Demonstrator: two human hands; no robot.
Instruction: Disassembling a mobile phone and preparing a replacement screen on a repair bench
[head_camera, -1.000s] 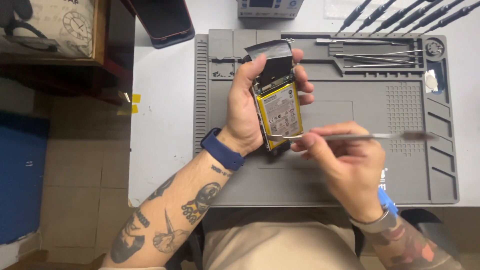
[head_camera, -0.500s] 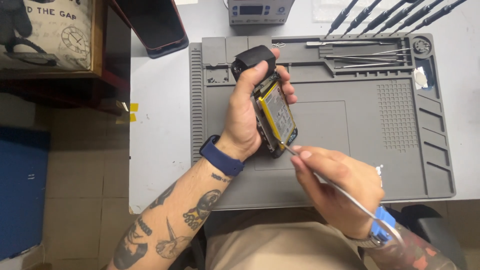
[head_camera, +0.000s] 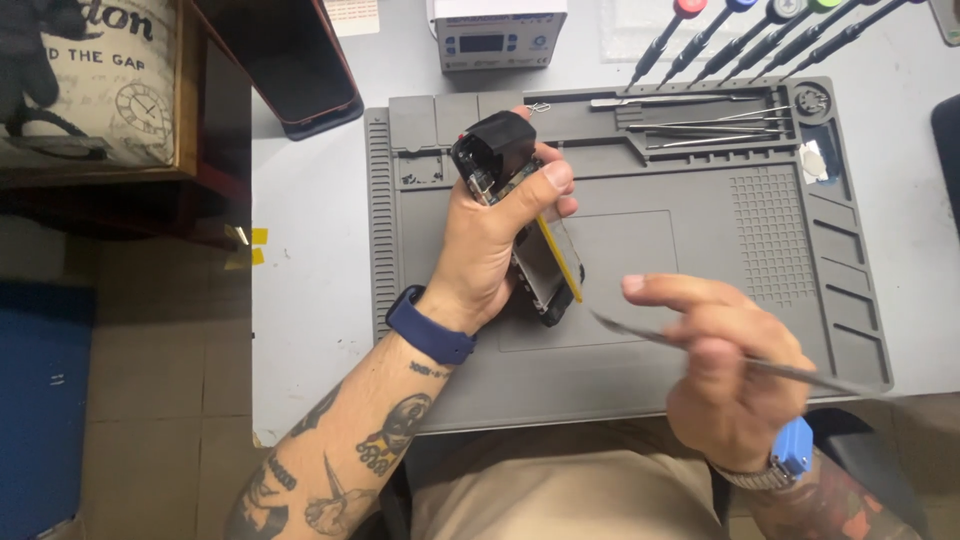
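left hand (head_camera: 490, 250): closed around an opened phone (head_camera: 520, 215), thumb across its front, fingers wrapped behind. Held tilted above the mat, centre of the frame, upper end toward top.
phone: back removed; black camera block at the upper end, yellow-edged flat battery along the lower half, small exposed board parts near the thumb.
right hand (head_camera: 725, 375): fingers pinched on thin metal tweezers (head_camera: 680, 345), grip closed on the shank. Lower right of centre. Slightly blurred.
tweezers: slim, grey, matte steel; pointed tip lies just beside the phone's lower end, whether it touches cannot be told. Rear end runs out to the right past the hand.
wrists: dark blue band on the left, metal-link bracelet with a blue body on the right.
mat (head_camera: 640, 400): grey rubbery work mat, moulded trays and ribbed slots along top and right edges, flat recessed square in the middle, gridded patch on the right.
mat trays: more steel tweezers and picks (head_camera: 700, 125) lying flat, upper right.
screwdrivers (head_camera: 760, 30): row of slim drivers with coloured caps, top right, off the mat.
box unit (head_camera: 500, 35): small white device with display, top centre.
table (head_camera: 310, 250): pale, smooth.
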